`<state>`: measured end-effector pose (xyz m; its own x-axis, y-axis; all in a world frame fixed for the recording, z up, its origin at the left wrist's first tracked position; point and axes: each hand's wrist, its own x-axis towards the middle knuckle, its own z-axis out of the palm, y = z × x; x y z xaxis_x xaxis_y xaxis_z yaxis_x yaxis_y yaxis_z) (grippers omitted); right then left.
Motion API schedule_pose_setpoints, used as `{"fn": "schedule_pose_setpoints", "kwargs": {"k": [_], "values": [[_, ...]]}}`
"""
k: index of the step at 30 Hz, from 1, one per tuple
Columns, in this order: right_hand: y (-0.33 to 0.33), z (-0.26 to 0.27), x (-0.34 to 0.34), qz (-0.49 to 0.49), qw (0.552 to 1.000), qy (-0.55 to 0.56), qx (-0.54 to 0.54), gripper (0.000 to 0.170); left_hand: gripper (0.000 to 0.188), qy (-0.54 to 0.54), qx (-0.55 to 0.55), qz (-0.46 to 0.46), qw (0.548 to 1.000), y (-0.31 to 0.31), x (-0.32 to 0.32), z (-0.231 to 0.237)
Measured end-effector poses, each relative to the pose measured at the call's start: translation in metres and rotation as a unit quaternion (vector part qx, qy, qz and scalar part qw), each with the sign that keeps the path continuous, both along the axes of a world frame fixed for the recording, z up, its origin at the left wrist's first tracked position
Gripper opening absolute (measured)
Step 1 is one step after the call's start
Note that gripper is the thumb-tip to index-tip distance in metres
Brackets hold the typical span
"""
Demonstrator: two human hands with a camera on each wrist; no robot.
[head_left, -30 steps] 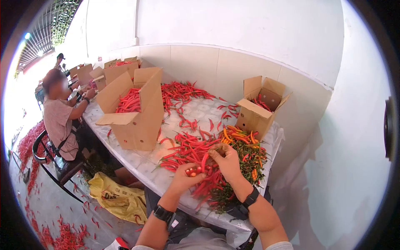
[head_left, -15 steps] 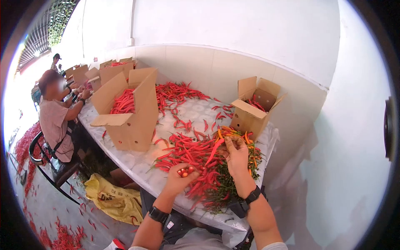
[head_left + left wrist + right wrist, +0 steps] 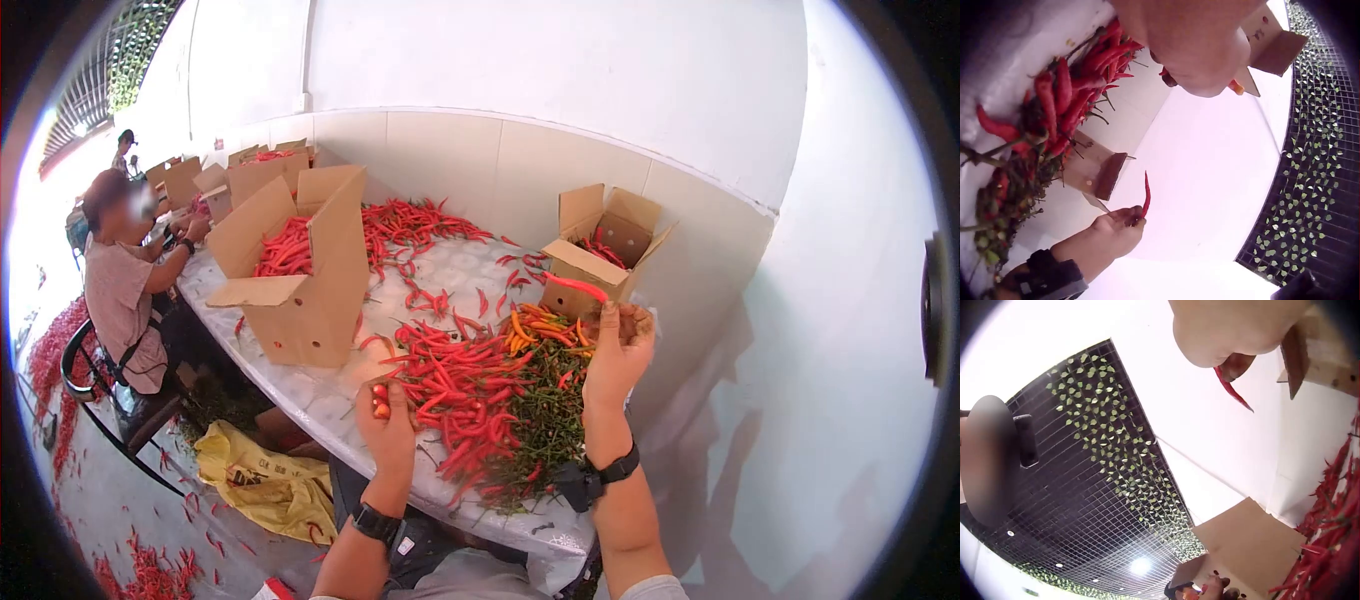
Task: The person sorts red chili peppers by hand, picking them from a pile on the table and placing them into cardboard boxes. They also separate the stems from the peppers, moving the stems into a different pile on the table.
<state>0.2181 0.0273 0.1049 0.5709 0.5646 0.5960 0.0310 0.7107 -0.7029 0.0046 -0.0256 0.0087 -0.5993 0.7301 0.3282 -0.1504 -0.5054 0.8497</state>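
Note:
My right hand [image 3: 620,360] pinches one long red chili pepper [image 3: 578,287] between thumb and fingertips, raised in front of the small carton [image 3: 590,265] at the table's right. The pepper's tip points left in the head view. My left hand [image 3: 388,430] curls round a few small chili pieces [image 3: 381,402], red and orange, over the left side of the red chili pile [image 3: 465,375]. Green stems [image 3: 550,410] lie heaped between the two hands, with orange chilies [image 3: 545,325] behind them. In the left wrist view the pinched pepper stands up from the right fingertips.
A large open carton [image 3: 310,310] of red chilies stands on the left of the plastic-covered table [image 3: 400,285]. More chilies lie along the wall. Another person [image 3: 125,270] sits at the left. A yellow sack [image 3: 265,480] and scattered chilies [image 3: 150,570] are on the floor.
My right hand has carried the red chili up and right, away from the pile towards the small carton. The left hand has moved apart to the left, still holding its small pieces.

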Motion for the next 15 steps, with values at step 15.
{"fn": "schedule_pose_setpoints", "kwargs": {"k": [15], "values": [[0.065, 0.087, 0.039, -0.248, 0.927, -0.204, 0.193, 0.01, 0.014, 0.068, -0.014, 0.026, 0.997, -0.016, 0.003, -0.008]]}}
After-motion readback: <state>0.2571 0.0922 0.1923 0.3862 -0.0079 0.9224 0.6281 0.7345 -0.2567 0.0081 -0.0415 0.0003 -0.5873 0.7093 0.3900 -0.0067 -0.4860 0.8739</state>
